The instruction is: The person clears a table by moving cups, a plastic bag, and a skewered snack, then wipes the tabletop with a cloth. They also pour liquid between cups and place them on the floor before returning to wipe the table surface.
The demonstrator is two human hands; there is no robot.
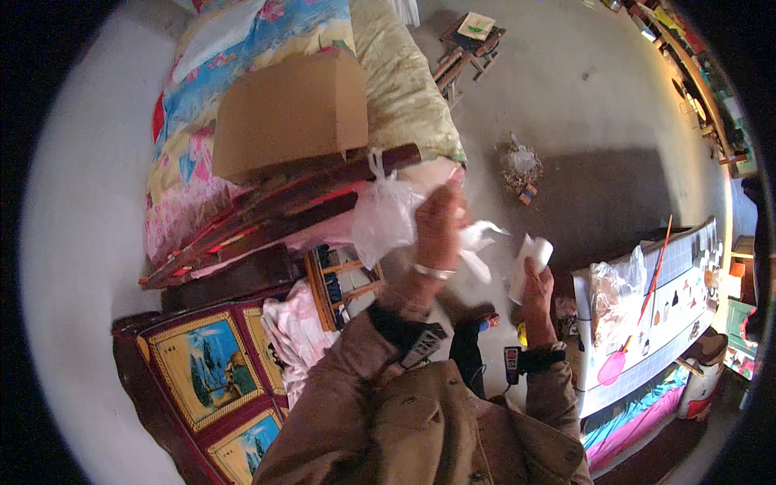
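My right hand (537, 291) is closed around a white roll (533, 254), perhaps of paper or thin film. My left hand (441, 230), blurred and wearing a bracelet, is raised to the left of the roll. A crumpled piece of white sheet (479, 247) shows just right of the left hand; whether the fingers grip it cannot be made out. Left of that hand, a knotted translucent plastic bag (385, 215) hangs at the dark red bed's end board.
A cardboard box (297, 109) lies on the bed behind the end board (267, 212). A cloth-covered table (673, 327) with plastic bags stands at right. Debris (520, 167) lies on the floor, a wooden stool (470, 51) beyond. A decorated cabinet (206, 370) is at lower left.
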